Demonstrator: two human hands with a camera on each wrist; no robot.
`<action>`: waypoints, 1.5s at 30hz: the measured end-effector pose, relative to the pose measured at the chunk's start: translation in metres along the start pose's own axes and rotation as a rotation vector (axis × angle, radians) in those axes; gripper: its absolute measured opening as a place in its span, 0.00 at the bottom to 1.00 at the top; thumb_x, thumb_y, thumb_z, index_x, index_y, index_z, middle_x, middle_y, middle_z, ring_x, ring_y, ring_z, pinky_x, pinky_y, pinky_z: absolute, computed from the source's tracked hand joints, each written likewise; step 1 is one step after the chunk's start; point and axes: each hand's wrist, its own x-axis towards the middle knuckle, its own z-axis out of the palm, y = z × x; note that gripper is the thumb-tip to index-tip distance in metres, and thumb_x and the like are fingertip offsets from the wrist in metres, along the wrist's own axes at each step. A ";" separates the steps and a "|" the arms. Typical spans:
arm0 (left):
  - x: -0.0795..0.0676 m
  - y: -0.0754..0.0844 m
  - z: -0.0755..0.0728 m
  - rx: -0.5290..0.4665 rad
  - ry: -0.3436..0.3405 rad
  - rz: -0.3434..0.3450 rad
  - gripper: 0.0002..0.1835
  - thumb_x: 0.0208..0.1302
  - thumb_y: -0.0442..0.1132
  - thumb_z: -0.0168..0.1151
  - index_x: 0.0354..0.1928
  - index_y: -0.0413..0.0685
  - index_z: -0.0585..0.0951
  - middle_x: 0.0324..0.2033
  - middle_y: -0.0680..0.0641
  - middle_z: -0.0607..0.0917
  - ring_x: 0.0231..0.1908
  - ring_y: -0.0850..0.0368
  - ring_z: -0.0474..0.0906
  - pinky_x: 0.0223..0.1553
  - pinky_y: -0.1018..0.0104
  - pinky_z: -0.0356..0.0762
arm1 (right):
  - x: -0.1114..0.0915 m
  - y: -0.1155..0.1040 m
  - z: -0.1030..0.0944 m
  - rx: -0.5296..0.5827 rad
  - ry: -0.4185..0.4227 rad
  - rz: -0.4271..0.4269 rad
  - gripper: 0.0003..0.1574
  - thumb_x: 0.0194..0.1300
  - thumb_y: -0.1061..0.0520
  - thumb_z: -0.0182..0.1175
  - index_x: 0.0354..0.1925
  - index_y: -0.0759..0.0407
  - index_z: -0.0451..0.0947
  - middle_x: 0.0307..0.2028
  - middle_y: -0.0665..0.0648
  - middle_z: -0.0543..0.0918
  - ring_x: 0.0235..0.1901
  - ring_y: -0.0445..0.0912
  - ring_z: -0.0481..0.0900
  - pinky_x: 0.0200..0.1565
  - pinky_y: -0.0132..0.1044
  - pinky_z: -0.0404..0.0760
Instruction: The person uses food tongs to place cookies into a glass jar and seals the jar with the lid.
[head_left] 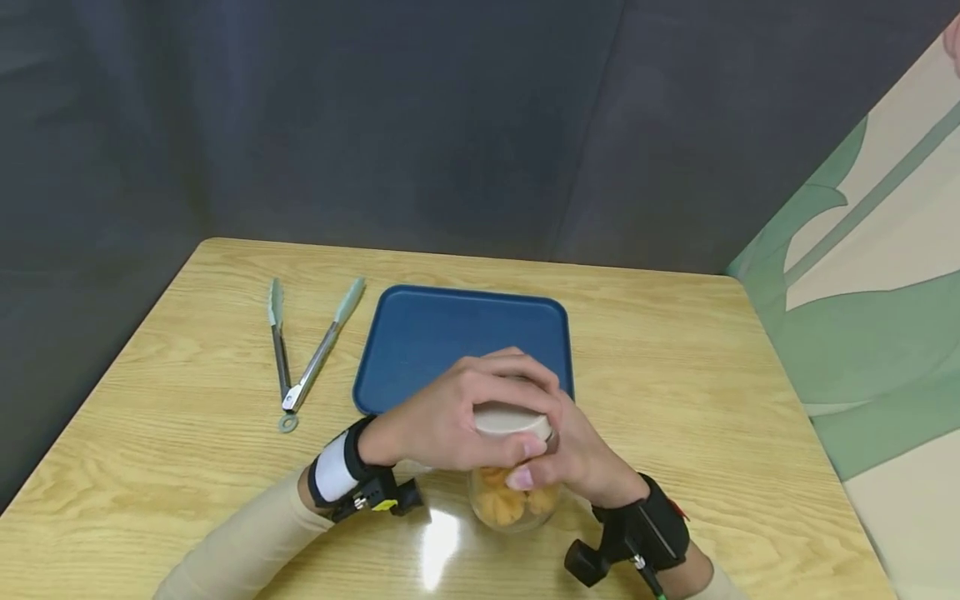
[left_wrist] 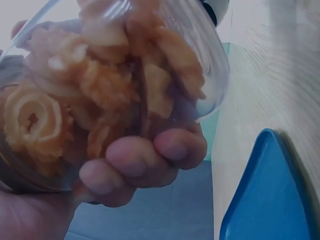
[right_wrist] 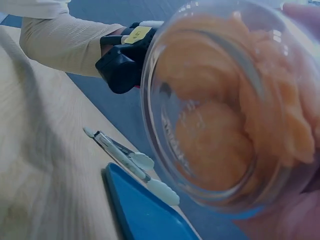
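Both of my hands are at a clear jar near the front of the table, below the tray. Inside it are golden ridged cookies, some ring-shaped, pressed against the wall. My left hand grips the pale lid from above, fingers curved over its far side and thumb along its near edge. Around the jar just under the lid, my right hand holds on, thumb in front. The jar is tilted, and its round base faces the right wrist camera. Part of its body is hidden behind the hands.
A blue tray lies behind the hands, partly covered by them. Left of it rest spread tongs with pale green tips and a ring at the hinge. The wooden table ends at a dark curtain.
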 end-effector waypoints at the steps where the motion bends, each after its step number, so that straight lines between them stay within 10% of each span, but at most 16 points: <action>1: 0.000 0.000 0.001 -0.007 -0.005 0.000 0.12 0.65 0.40 0.68 0.49 0.52 0.89 0.57 0.46 0.86 0.59 0.56 0.78 0.48 0.65 0.80 | -0.001 0.001 0.000 0.027 -0.007 0.000 0.46 0.49 0.43 0.73 0.63 0.59 0.71 0.49 0.60 0.78 0.44 0.49 0.80 0.45 0.42 0.83; 9: -0.001 -0.005 0.004 -0.070 0.012 -0.004 0.10 0.65 0.37 0.67 0.47 0.51 0.89 0.54 0.46 0.86 0.55 0.56 0.78 0.45 0.66 0.80 | 0.001 0.007 0.001 0.087 -0.039 0.001 0.40 0.53 0.45 0.69 0.60 0.63 0.72 0.45 0.54 0.79 0.42 0.45 0.78 0.44 0.40 0.82; 16: -0.002 -0.007 0.004 0.070 0.067 0.019 0.13 0.64 0.39 0.70 0.51 0.52 0.89 0.55 0.49 0.87 0.60 0.55 0.77 0.55 0.61 0.80 | 0.003 0.007 -0.004 -0.067 0.040 0.006 0.47 0.49 0.52 0.76 0.66 0.56 0.71 0.55 0.60 0.80 0.50 0.50 0.81 0.50 0.43 0.84; 24: -0.015 -0.009 -0.012 0.230 0.075 -0.115 0.29 0.66 0.45 0.75 0.68 0.55 0.80 0.70 0.49 0.76 0.74 0.52 0.65 0.72 0.46 0.69 | 0.000 0.012 -0.040 -0.367 0.320 0.011 0.52 0.49 0.62 0.80 0.71 0.51 0.71 0.59 0.55 0.82 0.54 0.44 0.82 0.55 0.40 0.82; 35: -0.025 -0.008 -0.043 0.315 0.202 -0.240 0.23 0.70 0.42 0.71 0.66 0.55 0.81 0.67 0.49 0.77 0.71 0.52 0.68 0.70 0.46 0.68 | -0.021 0.034 -0.116 -0.305 0.815 0.203 0.50 0.57 0.60 0.80 0.73 0.48 0.69 0.61 0.44 0.77 0.60 0.40 0.75 0.56 0.28 0.73; 45: -0.025 -0.007 -0.056 0.375 0.260 -0.250 0.19 0.72 0.42 0.70 0.62 0.52 0.84 0.63 0.47 0.79 0.67 0.52 0.73 0.67 0.50 0.74 | -0.029 0.058 -0.135 -0.259 0.900 0.195 0.62 0.48 0.67 0.83 0.75 0.46 0.64 0.64 0.43 0.73 0.64 0.40 0.70 0.62 0.30 0.68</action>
